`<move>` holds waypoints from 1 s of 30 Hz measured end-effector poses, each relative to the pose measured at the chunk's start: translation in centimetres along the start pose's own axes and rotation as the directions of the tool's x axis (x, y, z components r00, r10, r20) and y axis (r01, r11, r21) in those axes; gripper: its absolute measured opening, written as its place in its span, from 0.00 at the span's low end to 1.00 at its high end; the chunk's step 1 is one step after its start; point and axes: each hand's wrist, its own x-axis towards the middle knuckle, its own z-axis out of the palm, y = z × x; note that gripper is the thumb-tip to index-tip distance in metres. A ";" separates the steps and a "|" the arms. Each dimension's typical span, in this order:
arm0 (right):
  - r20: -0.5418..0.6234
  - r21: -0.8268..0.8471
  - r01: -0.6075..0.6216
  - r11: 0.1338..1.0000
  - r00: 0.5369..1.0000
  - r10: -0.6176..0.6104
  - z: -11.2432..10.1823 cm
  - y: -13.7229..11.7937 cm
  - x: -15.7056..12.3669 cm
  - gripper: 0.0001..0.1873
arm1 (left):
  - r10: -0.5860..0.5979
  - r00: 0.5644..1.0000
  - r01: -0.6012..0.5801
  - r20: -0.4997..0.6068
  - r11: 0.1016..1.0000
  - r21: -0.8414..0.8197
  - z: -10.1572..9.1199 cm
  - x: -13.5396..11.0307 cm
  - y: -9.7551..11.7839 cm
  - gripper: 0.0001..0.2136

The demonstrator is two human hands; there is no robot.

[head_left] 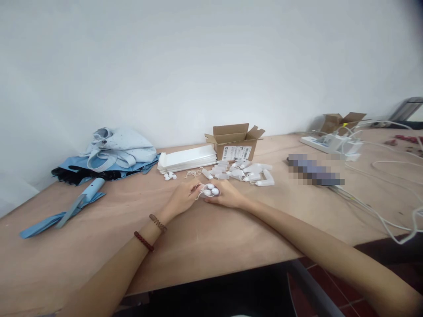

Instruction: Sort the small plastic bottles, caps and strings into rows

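Note:
My right hand [228, 193] is wrapped round a bundle of small translucent plastic bottles with white rounded caps [210, 190]. Three caps face up toward me. A thin white cord [198, 193] hangs at the bundle's left side, and the fingers of my left hand [183, 198] pinch it there. Just beyond my hands lies a loose pile of similar small bottles [253, 169], some with cords at their necks. More cord [193, 173] lies to the left of that pile, near a few small white caps [169, 176].
Behind the bottles stand a stack of white flat packs [188, 158] and an open cardboard box [234, 147]. A blue umbrella [90, 190] and a cloth bag [122, 147] lie left. At right are a blurred-out object [313, 169], a power strip [330, 145] and cables [380, 215].

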 end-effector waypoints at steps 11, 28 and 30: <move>0.010 -0.002 -0.036 0.999 0.999 0.036 0.2 0.1 0.0 0.15 | -0.081 0.997 0.079 -0.017 0.991 -0.110 -0.5 0.1 0.8 0.10; 0.006 -0.018 -0.022 1.000 1.000 0.022 0.4 0.3 -0.1 0.17 | -0.139 0.989 0.129 -0.054 0.979 -0.159 -0.8 0.2 0.2 0.12; -0.002 -0.024 -0.023 0.999 1.000 0.022 0.4 0.4 -0.2 0.17 | -0.114 0.992 0.105 -0.043 0.979 -0.177 -0.8 0.2 0.2 0.11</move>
